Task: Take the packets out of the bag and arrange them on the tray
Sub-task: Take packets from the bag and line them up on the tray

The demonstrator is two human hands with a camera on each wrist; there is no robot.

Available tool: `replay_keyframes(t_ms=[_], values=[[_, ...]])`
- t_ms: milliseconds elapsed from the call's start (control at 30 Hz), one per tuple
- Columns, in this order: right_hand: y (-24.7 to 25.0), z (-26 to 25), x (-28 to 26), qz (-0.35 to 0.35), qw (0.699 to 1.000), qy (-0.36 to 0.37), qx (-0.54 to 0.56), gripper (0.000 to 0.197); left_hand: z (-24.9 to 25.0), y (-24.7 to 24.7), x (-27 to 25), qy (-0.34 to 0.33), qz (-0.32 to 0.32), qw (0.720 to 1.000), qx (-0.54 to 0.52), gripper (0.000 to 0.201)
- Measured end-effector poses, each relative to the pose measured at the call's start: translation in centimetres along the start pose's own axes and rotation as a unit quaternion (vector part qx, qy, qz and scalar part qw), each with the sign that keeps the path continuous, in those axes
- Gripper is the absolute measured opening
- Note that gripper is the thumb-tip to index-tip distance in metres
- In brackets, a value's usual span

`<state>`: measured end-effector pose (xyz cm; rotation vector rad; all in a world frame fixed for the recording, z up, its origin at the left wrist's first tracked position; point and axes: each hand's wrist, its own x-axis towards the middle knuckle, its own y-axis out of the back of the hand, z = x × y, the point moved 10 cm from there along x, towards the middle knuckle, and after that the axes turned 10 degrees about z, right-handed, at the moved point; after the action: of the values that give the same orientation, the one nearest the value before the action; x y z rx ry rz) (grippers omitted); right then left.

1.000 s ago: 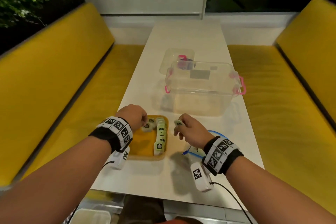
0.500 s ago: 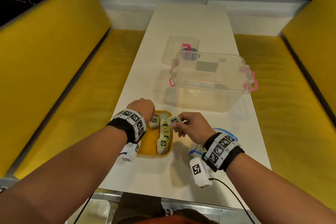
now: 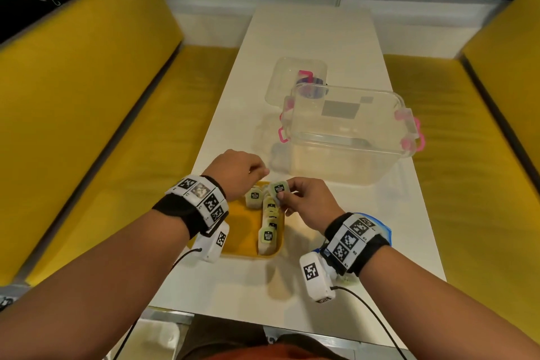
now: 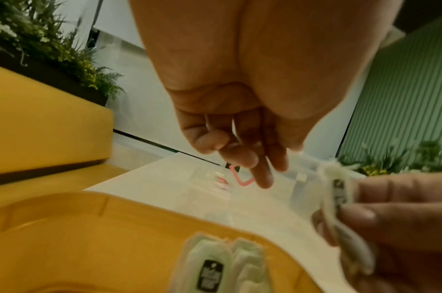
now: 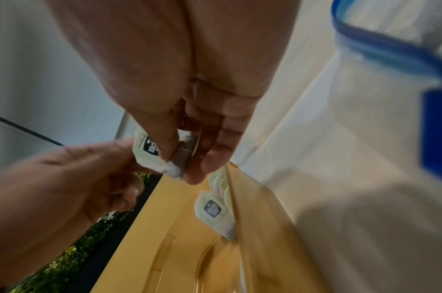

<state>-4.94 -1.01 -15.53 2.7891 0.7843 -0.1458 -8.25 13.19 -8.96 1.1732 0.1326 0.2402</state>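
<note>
Packet (image 3: 279, 188) pinched in R hand (image 3: 306, 204) over tray (image 3: 242, 231) far-right corner; L hand (image 3: 236, 169) fingers curled at far edge, grip unclear; other packets (image 3: 268, 235) rowed along right edge.

1. held packet (image 3: 279, 188): dark badge, pale two-line lettering, too blurred to read
2. tray packets (image 3: 268, 235): same badge, unreadable
3. left wristband (image 3: 201, 199), right wristband (image 3: 352, 235): square black-and-white marker codes, tiny digits alongside illegible
4. right wrist camera (image 3: 311, 272): one marker code

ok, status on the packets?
Right hand pinches one packet above tray, far right corner. Left hand curled over tray, hold unclear. Row of packets in tray. Nothing blocking.
</note>
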Motion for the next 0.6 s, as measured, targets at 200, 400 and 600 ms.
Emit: replay_keyframes(t_ms=[200, 400, 600], values=[[-0.8, -0.9, 0.5, -0.008, 1.000, 0.010, -0.017, 0.013, 2.9, 0.9, -1.3, -0.062, -0.030, 0.996, -0.048, 0.014], [-1.5, -1.3, 0.9, -0.029, 0.992, 0.036, -0.116, 0.005, 1.5, 2.0, -1.2, -0.053, -0.002, 0.999, -0.002, 0.011], [-0.3, -1.9, 1.3, 0.023, 0.983, 0.067, -0.172, 0.036, 0.5, 2.2, -1.6, -0.035, -0.021, 0.999, 0.007, 0.009]])
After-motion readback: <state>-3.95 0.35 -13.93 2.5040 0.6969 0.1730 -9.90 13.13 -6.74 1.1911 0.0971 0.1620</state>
